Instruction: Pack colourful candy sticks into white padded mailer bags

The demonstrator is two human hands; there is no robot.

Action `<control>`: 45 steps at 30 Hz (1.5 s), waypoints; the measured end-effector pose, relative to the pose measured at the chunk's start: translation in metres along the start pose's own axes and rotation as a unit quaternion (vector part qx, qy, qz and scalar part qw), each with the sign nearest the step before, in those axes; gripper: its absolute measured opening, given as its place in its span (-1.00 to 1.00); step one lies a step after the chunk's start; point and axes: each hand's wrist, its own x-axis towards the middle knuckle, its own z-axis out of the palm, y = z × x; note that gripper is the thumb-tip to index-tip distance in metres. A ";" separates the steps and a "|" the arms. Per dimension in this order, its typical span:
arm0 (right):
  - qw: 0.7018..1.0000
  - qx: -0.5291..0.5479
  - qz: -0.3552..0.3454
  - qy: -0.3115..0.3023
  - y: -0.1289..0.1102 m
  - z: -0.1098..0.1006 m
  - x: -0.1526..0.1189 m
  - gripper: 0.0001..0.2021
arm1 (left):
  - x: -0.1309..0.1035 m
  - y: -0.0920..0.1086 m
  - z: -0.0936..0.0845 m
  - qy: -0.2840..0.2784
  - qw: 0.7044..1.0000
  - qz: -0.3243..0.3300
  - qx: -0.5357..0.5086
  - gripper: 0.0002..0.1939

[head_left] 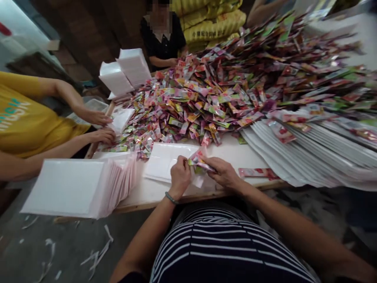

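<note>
A small bunch of pink, green and purple packets (198, 159) is between my two hands, above the table's front edge. My right hand (224, 171) is closed on the right end of the packets. My left hand (180, 176), with a band at its wrist, is pinched beside their left end, at the edge of a white bag (161, 160) lying flat on the table. What exactly its fingertips grip is too small to tell. One long pink packet (256, 173) lies to the right of my right hand.
A large heap of colourful packets (206, 94) covers the table behind. White bags are stacked at the left (67, 184) and right (309, 153). A person in yellow (32, 118) handles a white bag at the left; another person (163, 39) is across the table.
</note>
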 end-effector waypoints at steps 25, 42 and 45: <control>0.987 0.088 -0.121 -0.062 -0.043 -0.004 0.058 -0.80 | -0.010 0.007 -0.030 0.074 0.945 -0.016 -0.317 -0.85; 0.945 -0.051 -0.292 0.136 -0.101 -0.086 0.100 -0.76 | 0.011 0.010 -0.136 0.057 0.902 -0.030 -0.427 -0.81; 0.943 -0.070 -0.305 0.114 -0.101 -0.087 0.101 -0.72 | 0.011 0.005 -0.138 0.066 0.916 -0.025 -0.395 -0.84</control>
